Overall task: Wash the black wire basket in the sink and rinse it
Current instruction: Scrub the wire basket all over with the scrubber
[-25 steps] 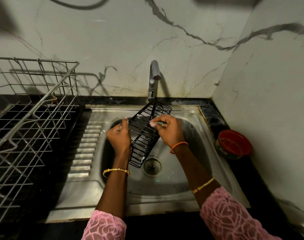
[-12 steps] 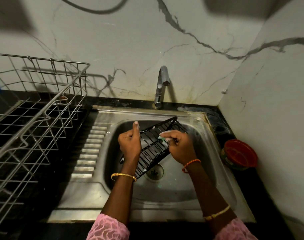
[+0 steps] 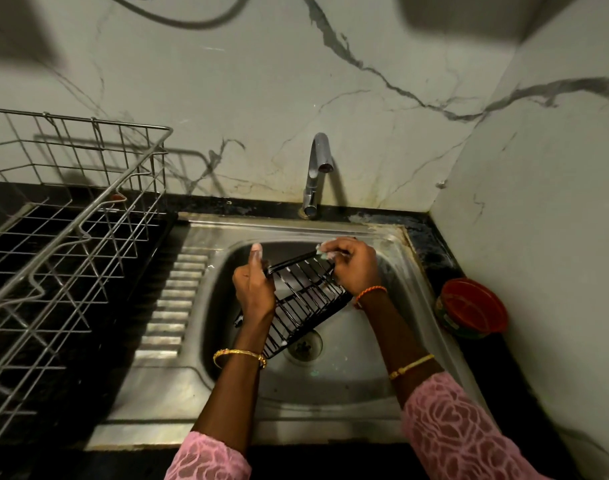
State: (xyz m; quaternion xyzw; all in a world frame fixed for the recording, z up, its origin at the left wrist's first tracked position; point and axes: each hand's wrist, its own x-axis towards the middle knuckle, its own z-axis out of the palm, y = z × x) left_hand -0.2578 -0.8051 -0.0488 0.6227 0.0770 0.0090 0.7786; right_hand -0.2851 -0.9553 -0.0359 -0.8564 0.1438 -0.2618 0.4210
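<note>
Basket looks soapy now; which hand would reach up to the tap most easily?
Probably the right hand. It pinches only a small scrubber at the basket's far corner, just below the tap. The left hand grips the basket's rim and supports it.

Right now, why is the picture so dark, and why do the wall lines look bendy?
Head view: the light is dim, so the counter beside the sink goes nearly black; big soft shadows sit in the wall's top corners; the wide lens bows the dish rack and wall edges; the black wire basket and both hands look fairly sharp.
</note>
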